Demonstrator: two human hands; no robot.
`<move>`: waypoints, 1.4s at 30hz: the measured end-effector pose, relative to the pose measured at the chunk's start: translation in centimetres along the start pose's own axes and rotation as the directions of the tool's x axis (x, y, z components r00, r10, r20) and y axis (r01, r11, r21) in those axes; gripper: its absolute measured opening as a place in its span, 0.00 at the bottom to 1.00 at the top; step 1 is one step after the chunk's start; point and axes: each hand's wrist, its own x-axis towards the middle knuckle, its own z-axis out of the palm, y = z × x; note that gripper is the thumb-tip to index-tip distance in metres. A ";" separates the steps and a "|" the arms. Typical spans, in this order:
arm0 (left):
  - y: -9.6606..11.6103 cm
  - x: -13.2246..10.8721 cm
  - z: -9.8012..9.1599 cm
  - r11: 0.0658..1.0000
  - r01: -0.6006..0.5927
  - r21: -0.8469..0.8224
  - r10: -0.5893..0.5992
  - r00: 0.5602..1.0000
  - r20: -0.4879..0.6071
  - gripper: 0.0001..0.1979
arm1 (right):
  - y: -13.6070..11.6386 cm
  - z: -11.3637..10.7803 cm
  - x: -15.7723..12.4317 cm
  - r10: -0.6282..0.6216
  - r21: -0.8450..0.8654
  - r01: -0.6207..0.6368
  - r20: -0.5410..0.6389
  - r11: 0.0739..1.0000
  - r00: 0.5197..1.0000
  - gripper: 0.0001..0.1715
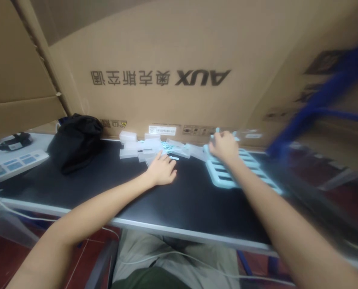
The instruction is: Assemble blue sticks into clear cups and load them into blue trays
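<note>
My left hand (162, 169) rests palm down on the black table mat, its fingers spread and nothing seen in them. The fingertips reach the front of a loose pile of translucent plastic boxes (128, 153) and small light-blue pieces (167, 147). One thin light-blue stick (174, 158) lies right by those fingers. Farther right, my right hand (225, 146) is closed at the back edge of a light-blue slatted plastic rack (224, 182), near its upright pegs. Its fingertips are partly hidden and blurred.
A tall cardboard box (155, 44) stands behind the table. At the left are a black cloth bag (75, 142) and a white power strip (22, 164). A blue metal frame (326, 100) rises at the right. A white cable (25, 214) hangs along the front edge.
</note>
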 end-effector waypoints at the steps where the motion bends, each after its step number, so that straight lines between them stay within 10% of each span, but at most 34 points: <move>1: 0.0 0.0 0.0 1.000 -0.001 -0.002 0.001 1.000 0.003 0.20 | 0.0 0.0 0.1 0.006 -0.020 -0.006 0.004 1.000 1.000 0.27; 22: 0.1 0.0 -0.5 1.000 0.017 -0.010 -0.016 0.998 0.056 0.19 | 0.9 2.5 -0.8 -0.016 -0.153 0.012 -0.022 0.988 1.000 0.44; 35: -0.3 -0.1 0.0 0.999 0.027 -0.023 -0.026 0.998 0.056 0.20 | -0.9 -0.4 -0.2 0.140 -0.040 -0.137 0.122 0.990 0.983 0.42; 42: -0.4 0.1 0.2 0.999 0.033 -0.013 -0.032 0.998 0.057 0.22 | -4.8 -1.7 -0.9 -0.088 -0.008 0.088 -0.009 0.996 0.996 0.29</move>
